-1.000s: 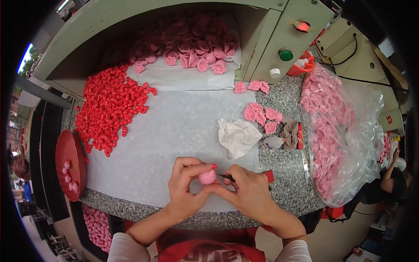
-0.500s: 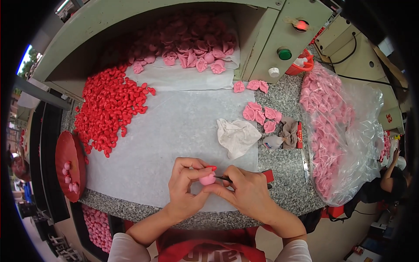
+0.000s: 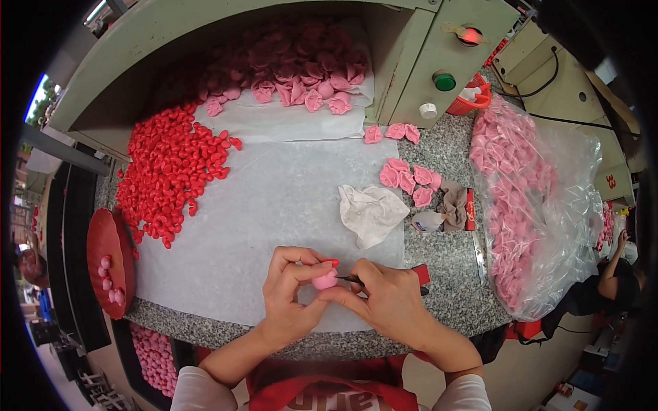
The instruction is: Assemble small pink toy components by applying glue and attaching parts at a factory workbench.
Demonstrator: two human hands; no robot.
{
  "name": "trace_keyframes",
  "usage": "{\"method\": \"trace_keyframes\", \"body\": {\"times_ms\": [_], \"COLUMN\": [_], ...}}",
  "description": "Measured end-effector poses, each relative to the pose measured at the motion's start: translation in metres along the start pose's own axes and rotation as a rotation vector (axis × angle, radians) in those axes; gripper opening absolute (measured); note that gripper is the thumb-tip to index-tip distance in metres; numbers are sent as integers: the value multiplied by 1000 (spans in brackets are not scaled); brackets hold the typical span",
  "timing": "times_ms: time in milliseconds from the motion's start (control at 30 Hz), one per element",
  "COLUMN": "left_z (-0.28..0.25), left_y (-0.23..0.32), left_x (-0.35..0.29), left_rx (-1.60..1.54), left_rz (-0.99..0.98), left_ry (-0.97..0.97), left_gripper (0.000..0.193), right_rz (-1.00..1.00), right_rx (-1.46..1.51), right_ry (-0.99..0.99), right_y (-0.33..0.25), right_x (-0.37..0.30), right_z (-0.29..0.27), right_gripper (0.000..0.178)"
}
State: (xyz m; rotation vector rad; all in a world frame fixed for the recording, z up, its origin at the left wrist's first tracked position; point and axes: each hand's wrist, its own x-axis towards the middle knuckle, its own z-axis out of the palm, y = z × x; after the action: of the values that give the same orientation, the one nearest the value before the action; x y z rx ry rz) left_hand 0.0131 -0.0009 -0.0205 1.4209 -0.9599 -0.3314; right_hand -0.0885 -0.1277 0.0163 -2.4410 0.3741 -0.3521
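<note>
My left hand [image 3: 291,293] pinches a small pink rounded piece [image 3: 325,280] over the front of the paper sheet. A glossy red piece [image 3: 333,263] sits at its top, by my left fingertips. My right hand [image 3: 397,301] is closed on a thin dark-tipped tool [image 3: 353,279]; its tip meets the side of the pink piece. Fingers cover most of the tool, so its exact kind is hidden. Just beyond both hands lies a crumpled white cloth [image 3: 371,214].
Many red pieces [image 3: 171,164] are heaped at left, beside a red dish [image 3: 110,267] with several pink pieces. Pink petal-shaped parts [image 3: 312,72] fill the green machine's opening [image 3: 404,65]. A clear bag [image 3: 510,212] of pink parts stands right. A black bin [image 3: 181,349] sits below the counter.
Both hands keep the same hold on the pink piece and the tool. The whole view has shifted very slightly.
</note>
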Motion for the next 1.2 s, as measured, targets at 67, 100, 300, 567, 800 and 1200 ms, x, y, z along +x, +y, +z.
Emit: {"method": "trace_keyframes", "body": {"times_ms": [67,100,300,567,800,1200], "left_z": [0,0,2,0,0,0], "left_y": [-1,-1,0,0,1,3], "left_x": [0,0,1,0,1,1], "left_rx": [11,22,8,21,16,-26], "left_rz": [6,13,24,11,-10,-57], "left_ry": [-2,-4,55,-6,-17,9], "left_gripper": [33,33,31,32,32,34], "right_rz": [-1,-3,8,9,1,-60], "right_rx": [0,0,-11,-28,-39,-193], "right_ry": [-3,-5,-6,0,22,108], "right_y": [0,1,0,1,1,0], "right_x": [0,0,0,0,0,-1], "right_z": [0,-1,-1,-1,-2,3], "right_gripper": [38,38,39,39,40,40]}}
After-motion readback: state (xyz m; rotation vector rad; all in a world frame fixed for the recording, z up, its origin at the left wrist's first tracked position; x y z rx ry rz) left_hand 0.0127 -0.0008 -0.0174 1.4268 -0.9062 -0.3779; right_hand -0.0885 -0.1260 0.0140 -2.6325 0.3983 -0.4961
